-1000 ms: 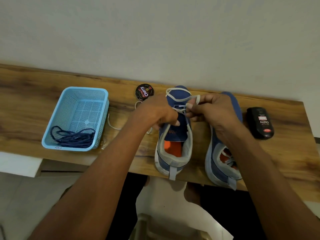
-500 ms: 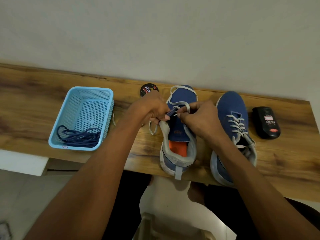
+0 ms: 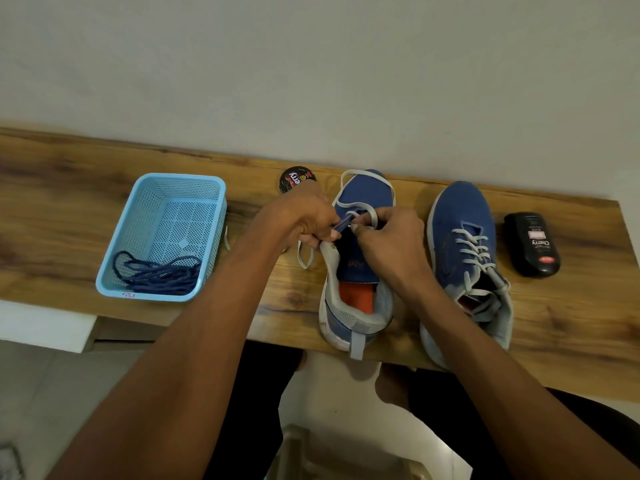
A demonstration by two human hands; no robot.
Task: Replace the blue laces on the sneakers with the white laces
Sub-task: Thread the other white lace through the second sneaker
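A blue sneaker [image 3: 356,282] stands mid-table with its tongue open and a white lace [image 3: 366,174] looped loosely over its toe. My left hand [image 3: 301,220] pinches the sneaker's blue eyelet edge, and a loop of the white lace hangs below its fingers. Against it, my right hand [image 3: 391,240] pinches the white lace at the eyelets. A second blue sneaker [image 3: 462,237] to the right is laced with a white lace [image 3: 472,247]. The blue laces [image 3: 159,273] lie bunched in a light-blue basket [image 3: 114,258] at the left.
A round shoe-polish tin [image 3: 294,180] sits behind my left hand near the wall. A black polish bottle [image 3: 531,244] lies right of the second sneaker. The wooden table [image 3: 62,209] ends close to the sneakers' heels, with my knees below it.
My right hand has moved left off the second sneaker, which now shows in full. Both hands have closed in on the eyelets, and my left hand now pinches the blue eyelet edge.
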